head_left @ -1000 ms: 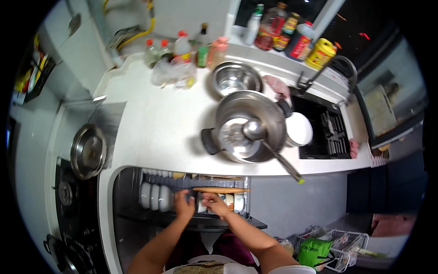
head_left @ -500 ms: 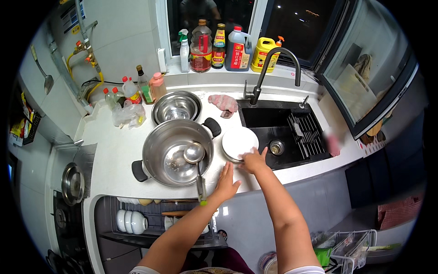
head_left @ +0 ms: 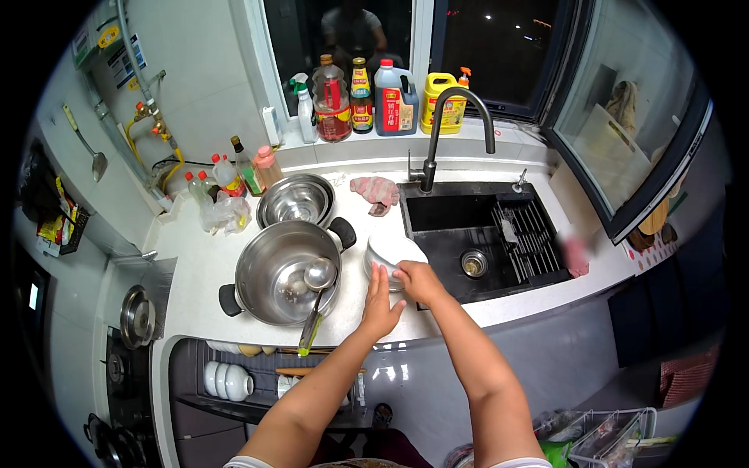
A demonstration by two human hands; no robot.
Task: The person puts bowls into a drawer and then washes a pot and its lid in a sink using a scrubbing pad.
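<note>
A stack of round white dishes (head_left: 395, 248) stands on the counter between the big steel pot and the sink, its near edge tipped up slightly. My right hand (head_left: 421, 281) has its fingers curled round the near right rim of the stack. With fingers stretched out, my left hand (head_left: 380, 306) rests against the stack's near left side. The lower part of the stack is hidden behind my hands. Left of it, the two-handled pot (head_left: 261, 300) holds a steel ladle (head_left: 319, 274), whose green-tipped handle lies over the near rim.
Right of the dishes is a black sink (head_left: 441, 234) with a tall tap (head_left: 434, 148) and a drain rack (head_left: 530, 238). Steel bowls (head_left: 269, 204) and a pink cloth (head_left: 376, 193) lie farther back. Below the counter, an open drawer (head_left: 265, 374) holds bowls. An open window (head_left: 632, 125) juts in at right.
The white dishes have tilted up at the near side. My right hand has closed round their rim, and my left hand has come up against their side. The view has shifted slightly.
</note>
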